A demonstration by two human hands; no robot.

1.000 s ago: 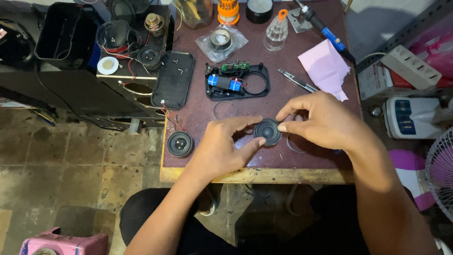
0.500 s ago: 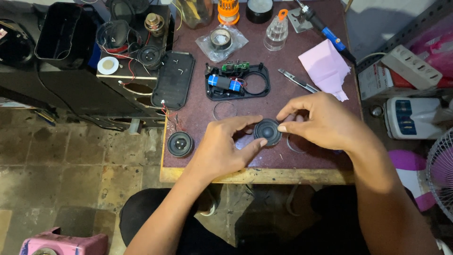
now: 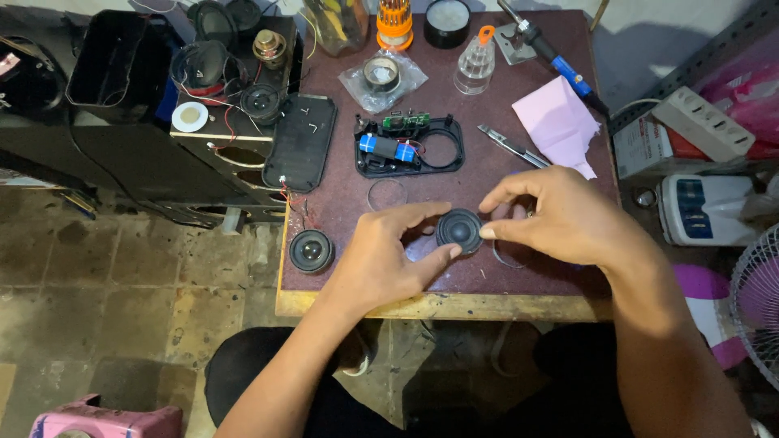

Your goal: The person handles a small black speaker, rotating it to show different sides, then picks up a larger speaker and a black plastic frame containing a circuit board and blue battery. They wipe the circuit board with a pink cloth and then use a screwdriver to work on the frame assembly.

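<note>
A small round black speaker driver [image 3: 458, 229] is held between both hands just above the front of the dark red table [image 3: 341, 186]. My left hand [image 3: 385, 258] pinches its left and lower edge with thumb and fingers. My right hand [image 3: 560, 217] grips its right edge with thumb and forefinger. A second black speaker driver [image 3: 311, 250] lies at the table's left front corner, joined by thin wires to a black oblong cover [image 3: 299, 142]. An open black speaker housing [image 3: 410, 148] with a blue battery and green circuit board lies behind the hands.
At the back stand a clear bottle with an orange cap [image 3: 475, 61], a tape roll in a bag [image 3: 381, 75], a soldering iron [image 3: 550, 50], and a pink sheet [image 3: 558, 122]. Tweezers [image 3: 511, 146] lie nearby. A large black speaker cabinet [image 3: 162, 105] stands left; a fan [image 3: 759, 304] right.
</note>
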